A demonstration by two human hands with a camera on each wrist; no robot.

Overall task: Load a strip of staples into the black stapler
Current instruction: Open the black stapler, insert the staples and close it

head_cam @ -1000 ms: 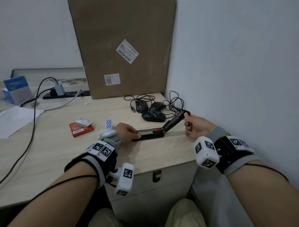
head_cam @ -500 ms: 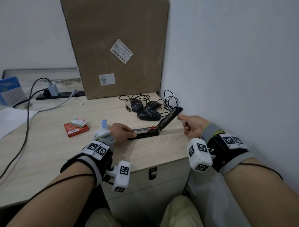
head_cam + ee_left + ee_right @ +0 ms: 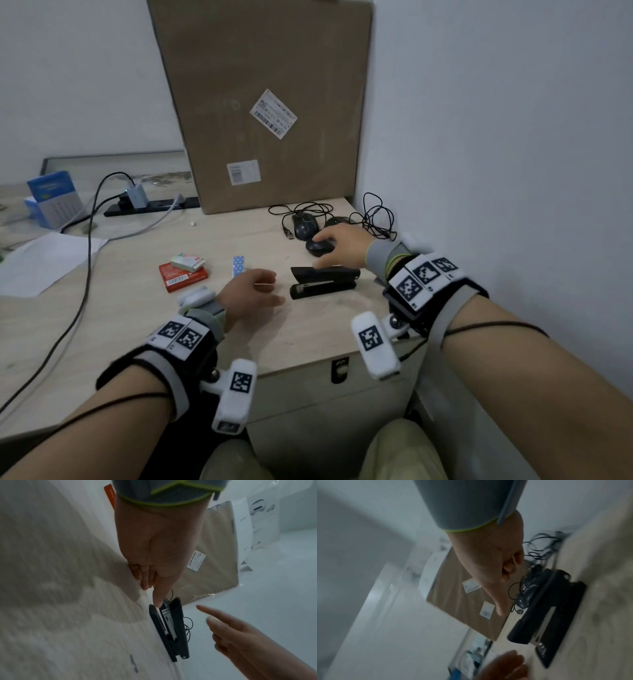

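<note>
Stapler (image 3: 323, 282) lid, propped open a moment ago, now down, centre frame on bench (image 3: 120, 308); left hand (image 3: 251, 294) and right hand (image 3: 342, 248) both relaxed, gripping nothing — loading looks finished.

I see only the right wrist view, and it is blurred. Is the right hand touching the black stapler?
Observer: It seems not. In the left wrist view the right hand has straight fingers, and a gap shows between them and the black stapler.
Operator: Where is the left hand?
Observer: The head view shows the left hand low over the desk, just left of the stapler's front end.
Operator: Are spare staples near?
Observer: A red box with a small white box on top lies left of that hand. Their contents are not visible.
</note>
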